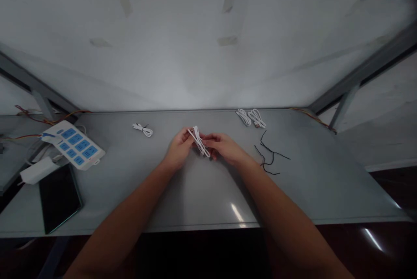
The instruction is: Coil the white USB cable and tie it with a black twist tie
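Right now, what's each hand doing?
Left hand: closed on one end of the folded white cable.
Right hand: closed on the same cable's other end, above the table.

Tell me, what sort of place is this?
Probably a workbench in a small workshop or packing station. A grey table stands against a bare wall, with a power strip at its left and bundled white cables at the back. The left hand and right hand hold a looped white cable.
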A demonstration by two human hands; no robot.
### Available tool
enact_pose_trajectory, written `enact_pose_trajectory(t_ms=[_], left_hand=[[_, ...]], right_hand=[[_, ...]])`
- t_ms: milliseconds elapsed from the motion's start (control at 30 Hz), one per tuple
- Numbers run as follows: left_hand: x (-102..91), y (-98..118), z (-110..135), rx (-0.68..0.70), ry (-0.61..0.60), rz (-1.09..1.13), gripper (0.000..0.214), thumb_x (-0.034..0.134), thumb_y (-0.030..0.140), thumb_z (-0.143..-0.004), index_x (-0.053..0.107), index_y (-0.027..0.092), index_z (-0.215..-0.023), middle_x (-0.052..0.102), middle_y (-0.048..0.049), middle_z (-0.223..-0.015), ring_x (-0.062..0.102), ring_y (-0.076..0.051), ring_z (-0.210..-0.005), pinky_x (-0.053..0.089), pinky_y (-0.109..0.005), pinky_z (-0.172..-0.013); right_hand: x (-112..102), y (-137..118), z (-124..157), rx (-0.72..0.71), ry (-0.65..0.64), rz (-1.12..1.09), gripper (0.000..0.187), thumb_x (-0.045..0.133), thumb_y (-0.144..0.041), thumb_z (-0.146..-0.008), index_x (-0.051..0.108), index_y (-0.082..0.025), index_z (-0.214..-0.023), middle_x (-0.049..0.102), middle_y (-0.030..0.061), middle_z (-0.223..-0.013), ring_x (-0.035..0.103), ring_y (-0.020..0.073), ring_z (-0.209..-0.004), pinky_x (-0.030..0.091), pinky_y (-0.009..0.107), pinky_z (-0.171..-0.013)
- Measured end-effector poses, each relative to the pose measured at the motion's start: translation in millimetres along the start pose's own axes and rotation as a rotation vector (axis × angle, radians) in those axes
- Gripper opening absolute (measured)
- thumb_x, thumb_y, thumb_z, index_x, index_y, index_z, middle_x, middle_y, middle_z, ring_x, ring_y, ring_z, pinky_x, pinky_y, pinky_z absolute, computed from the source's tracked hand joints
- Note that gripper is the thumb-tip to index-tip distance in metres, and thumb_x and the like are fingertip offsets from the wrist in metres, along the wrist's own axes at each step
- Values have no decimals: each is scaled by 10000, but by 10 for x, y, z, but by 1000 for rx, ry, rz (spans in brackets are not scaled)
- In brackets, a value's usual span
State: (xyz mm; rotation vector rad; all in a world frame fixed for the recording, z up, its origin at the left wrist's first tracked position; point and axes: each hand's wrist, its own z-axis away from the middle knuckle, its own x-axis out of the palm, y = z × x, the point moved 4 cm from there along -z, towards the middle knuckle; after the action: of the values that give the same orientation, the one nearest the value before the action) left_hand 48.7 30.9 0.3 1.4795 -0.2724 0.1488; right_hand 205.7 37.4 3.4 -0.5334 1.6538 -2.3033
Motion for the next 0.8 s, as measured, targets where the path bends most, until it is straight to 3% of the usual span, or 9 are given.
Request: enact_pose_trajectory(t_ms=[167, 300, 433, 533, 633, 800], left_hand=[[-19, 6, 2, -37, -44, 71, 478, 774, 531, -836, 723, 148, -1117, 772, -102, -987, 731, -223, -924, 576, -370, -864], [-39, -12, -18, -73, -49, 88, 541, 821, 497, -798, 733, 127, -1183, 756, -83, -961, 714, -198, -898, 572, -365, -885], [-73, -39, -49, -65, -9, 90, 462, 875, 449, -729, 728, 134, -1033, 726, -35, -882, 691, -158, -788, 581, -327, -806], [-108, -57, -70, -63, 29, 66, 377, 864, 422, -736, 667, 154, -914, 687, 2, -789, 672, -146, -691, 589, -322, -722], [-144, -64, -79, -84, 68, 50, 318, 818, 407, -791, 618, 169, -857, 674, 5, -741, 679, -156, -660, 598, -333, -699], [-139, -61, -73, -115, 35, 28, 315, 793, 442, -822, 632, 175, -873, 708, -22, -780, 692, -168, -689, 590, -329, -716]], right_hand=[[9, -48, 17, -64, -12, 47, 322, 754, -426, -820, 705, -166, -1004, 664, 10, -710, 541, 127, -543, 401, 253, -479], [-20, -142, 37, -313, 140, 490, 164, 602, -309, -925, 699, -189, -870, 675, 22, -753, 573, 146, -664, 427, 277, -634], [-29, -176, 65, -436, 277, 767, 118, 581, -199, -901, 630, -198, -794, 660, 33, -826, 583, 164, -778, 424, 288, -724], [-85, -98, 26, -355, 341, 677, 104, 542, -226, -940, 561, -220, -838, 640, 13, -756, 590, 167, -712, 440, 291, -688], [-150, 18, -44, -215, 351, 388, 125, 551, -301, -966, 506, -241, -866, 644, -6, -727, 603, 153, -587, 473, 291, -602], [-140, 59, -95, -160, 216, 96, 319, 781, -389, -820, 502, -235, -821, 693, 2, -741, 664, 169, -569, 533, 314, -573]])
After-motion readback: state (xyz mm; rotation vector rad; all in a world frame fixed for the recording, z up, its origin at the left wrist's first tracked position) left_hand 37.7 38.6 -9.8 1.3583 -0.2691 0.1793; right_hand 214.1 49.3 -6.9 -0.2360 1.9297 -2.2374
